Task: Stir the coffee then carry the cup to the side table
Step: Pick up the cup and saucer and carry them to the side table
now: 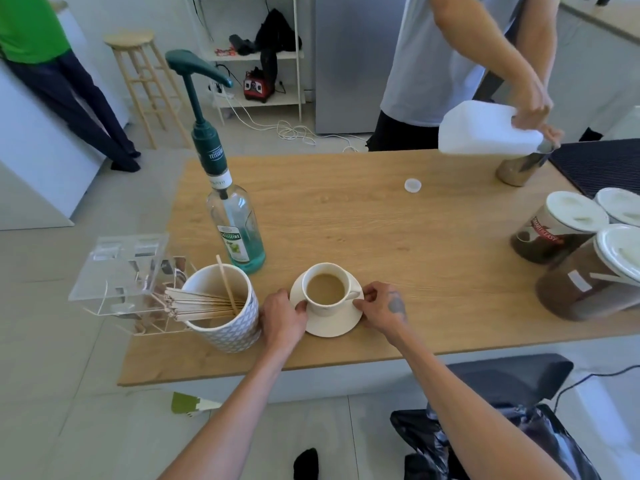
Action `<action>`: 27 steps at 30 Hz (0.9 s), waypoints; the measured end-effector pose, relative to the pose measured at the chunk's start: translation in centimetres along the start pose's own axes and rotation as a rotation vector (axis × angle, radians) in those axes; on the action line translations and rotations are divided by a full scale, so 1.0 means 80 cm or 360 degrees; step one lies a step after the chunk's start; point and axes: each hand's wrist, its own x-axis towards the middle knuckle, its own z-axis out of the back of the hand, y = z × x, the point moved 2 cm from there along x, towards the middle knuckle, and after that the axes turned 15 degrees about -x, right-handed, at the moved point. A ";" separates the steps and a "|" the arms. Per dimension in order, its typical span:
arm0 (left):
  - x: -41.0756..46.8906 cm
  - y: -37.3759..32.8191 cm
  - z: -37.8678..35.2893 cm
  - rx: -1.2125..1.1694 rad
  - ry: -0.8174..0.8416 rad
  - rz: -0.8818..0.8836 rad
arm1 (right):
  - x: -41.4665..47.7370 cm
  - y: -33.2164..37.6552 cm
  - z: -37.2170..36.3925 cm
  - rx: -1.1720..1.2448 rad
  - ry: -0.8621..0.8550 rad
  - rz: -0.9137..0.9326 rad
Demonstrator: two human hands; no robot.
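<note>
A white cup (pixel 327 308) of milky coffee stands on a white saucer (pixel 332 328) near the front edge of the wooden table (pixel 398 230). My left hand (pixel 282 315) grips the saucer's left rim. My right hand (pixel 381 310) grips its right rim, just below the cup's handle. The saucer rests flat on the table. A wooden stirrer (pixel 227 289) leans upright in a patterned white pot (pixel 225 313) to the left of the cup, beside a bundle of more stirrers (pixel 201 304).
A tall syrup bottle with a green pump (pixel 235 233) stands behind the pot. A clear acrylic holder (pixel 121 268) sits at the table's left corner. Lidded coffee jars (pixel 557 226) fill the right side. Across the table a person pours from a white jug (pixel 485 129). A small white cap (pixel 412 185) lies mid-table.
</note>
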 end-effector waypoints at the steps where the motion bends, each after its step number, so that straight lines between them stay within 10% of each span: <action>1: 0.002 0.000 -0.002 0.0009 0.0005 0.0012 | 0.000 0.000 -0.001 0.0003 -0.0001 -0.0015; 27: -0.027 -0.036 -0.031 -0.0542 0.0378 0.0180 | -0.067 -0.064 0.054 0.0429 -0.0126 -0.0240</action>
